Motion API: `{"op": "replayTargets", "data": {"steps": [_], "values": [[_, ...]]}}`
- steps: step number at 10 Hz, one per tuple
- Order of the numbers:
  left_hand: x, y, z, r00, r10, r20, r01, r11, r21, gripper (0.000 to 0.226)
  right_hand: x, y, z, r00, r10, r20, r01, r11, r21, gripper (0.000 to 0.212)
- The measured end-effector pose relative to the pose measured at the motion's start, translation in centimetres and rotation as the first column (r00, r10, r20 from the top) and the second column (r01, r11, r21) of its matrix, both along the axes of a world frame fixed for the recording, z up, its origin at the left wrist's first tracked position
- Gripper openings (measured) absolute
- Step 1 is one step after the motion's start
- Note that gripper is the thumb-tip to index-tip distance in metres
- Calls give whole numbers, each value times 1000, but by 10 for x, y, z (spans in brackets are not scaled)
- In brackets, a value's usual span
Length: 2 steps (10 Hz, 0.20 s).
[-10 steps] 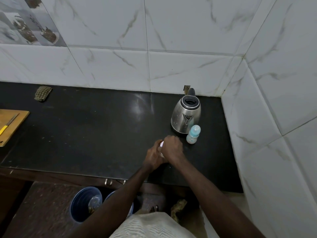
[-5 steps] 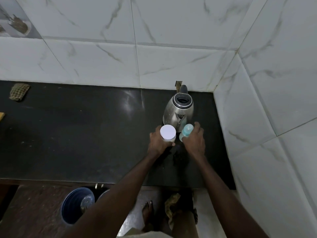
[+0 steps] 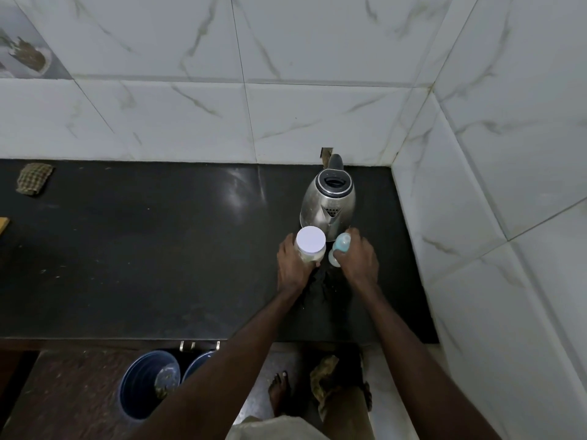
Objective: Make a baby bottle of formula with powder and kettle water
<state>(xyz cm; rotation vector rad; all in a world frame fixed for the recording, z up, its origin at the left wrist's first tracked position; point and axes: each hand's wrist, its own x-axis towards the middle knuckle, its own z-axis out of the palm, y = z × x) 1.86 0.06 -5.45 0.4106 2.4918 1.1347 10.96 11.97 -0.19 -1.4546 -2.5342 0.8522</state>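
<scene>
A steel electric kettle (image 3: 328,204) stands on the black counter (image 3: 158,249) near the right corner, its lid closed. Just in front of it, my left hand (image 3: 293,268) grips a clear powder jar (image 3: 310,246) with a white lid. My right hand (image 3: 357,262) is wrapped around a small baby bottle (image 3: 340,249) with a pale blue cap, tilted toward the jar. Jar and bottle are close together, just in front of the kettle's spout.
A folded checked cloth (image 3: 33,178) lies at the counter's back left. The corner of a wooden board (image 3: 3,224) shows at the left edge. Tiled walls close the back and right. Below the counter edge stand two blue buckets (image 3: 146,382).
My hands have parted from the jar's top: the left now holds the jar by its side, the right has reached over and taken hold of the baby bottle. The view shifted left.
</scene>
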Motion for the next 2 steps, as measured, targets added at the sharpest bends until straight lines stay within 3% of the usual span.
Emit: {"op": "replayTargets", "data": {"steps": [2], "values": [[4, -8, 34, 1000, 2, 13, -4, 993, 115, 90, -3, 0, 9, 997, 25, 70, -27, 1000, 16, 76]]}}
